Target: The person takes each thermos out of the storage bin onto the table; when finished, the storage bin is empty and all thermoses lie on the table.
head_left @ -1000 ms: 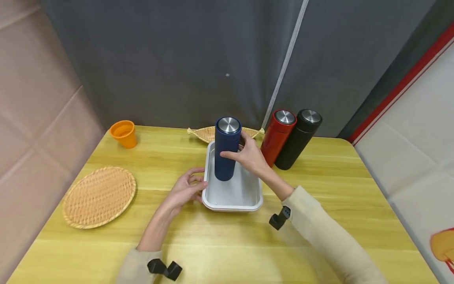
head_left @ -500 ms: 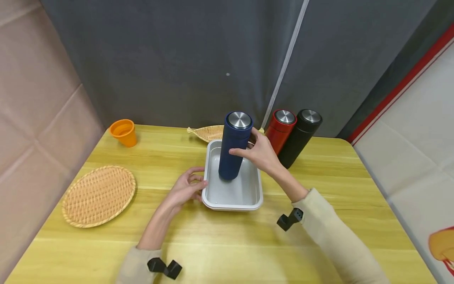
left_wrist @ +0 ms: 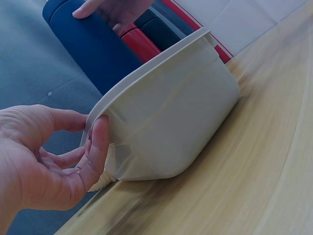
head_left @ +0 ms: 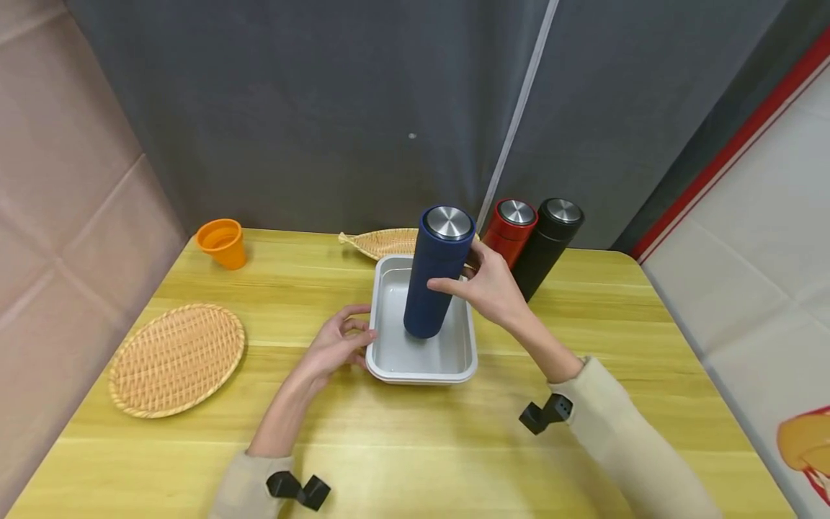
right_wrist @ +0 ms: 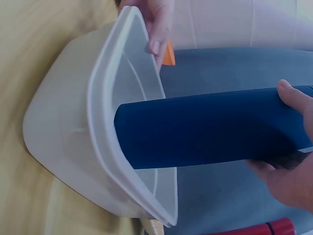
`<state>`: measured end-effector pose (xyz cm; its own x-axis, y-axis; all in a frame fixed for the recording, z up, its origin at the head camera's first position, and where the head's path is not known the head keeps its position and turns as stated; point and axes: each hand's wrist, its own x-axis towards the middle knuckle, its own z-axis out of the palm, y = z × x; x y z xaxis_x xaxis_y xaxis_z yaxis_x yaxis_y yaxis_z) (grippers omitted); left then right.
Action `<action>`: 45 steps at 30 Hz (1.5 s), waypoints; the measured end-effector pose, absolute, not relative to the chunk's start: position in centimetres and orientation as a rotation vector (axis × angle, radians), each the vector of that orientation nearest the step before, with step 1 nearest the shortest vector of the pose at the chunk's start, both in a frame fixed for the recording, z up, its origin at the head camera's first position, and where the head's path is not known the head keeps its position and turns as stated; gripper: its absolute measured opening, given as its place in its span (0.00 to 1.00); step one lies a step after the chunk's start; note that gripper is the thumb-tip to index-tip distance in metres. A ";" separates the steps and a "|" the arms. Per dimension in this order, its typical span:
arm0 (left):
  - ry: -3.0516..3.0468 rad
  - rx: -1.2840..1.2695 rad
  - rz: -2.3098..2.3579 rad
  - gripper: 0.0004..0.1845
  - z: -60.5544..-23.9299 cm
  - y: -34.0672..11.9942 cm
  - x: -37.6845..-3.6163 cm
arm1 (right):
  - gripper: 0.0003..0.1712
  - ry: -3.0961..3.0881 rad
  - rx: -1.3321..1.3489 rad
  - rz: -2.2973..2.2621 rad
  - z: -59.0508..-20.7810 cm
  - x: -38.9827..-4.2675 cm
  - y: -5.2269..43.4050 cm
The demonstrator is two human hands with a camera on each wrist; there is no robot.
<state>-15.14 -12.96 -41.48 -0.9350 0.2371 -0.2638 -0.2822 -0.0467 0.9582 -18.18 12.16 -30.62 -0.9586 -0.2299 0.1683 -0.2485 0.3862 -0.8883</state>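
My right hand (head_left: 489, 288) grips a dark blue thermos bottle (head_left: 431, 288) with a brushed steel lid, thumb on the near side and fingers behind it. The bottle leans with its lid to the right, over a light grey plastic tub (head_left: 389, 360). Seen from the right wrist, its lower end (right_wrist: 142, 134) is at the tub's mouth, just within the rim. At the tub's left side, my left hand (head_left: 337, 342) pinches the rim. The left wrist view shows those fingers (left_wrist: 100, 142) at the rim's corner, with the tub's base on the table.
A red thermos (head_left: 509, 234) and a black thermos (head_left: 547, 245) stand close together right of the tub. Behind it lies a boat-shaped wicker basket (head_left: 382, 241), partly covered. An orange cup (head_left: 223, 245) and an oval woven tray (head_left: 178, 360) are on the table's left side.
My right hand has carried the blue thermos rightward over the tub, and the bottle has gone from nearly upright to leaning right. The left hand has stayed on the tub's rim.
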 end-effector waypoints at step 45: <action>1.891 -0.010 2.009 0.31 -41.5 -13.4 -15.0 | 0.37 -2.563 0.147 1.460 -28.7 -16.0 22.9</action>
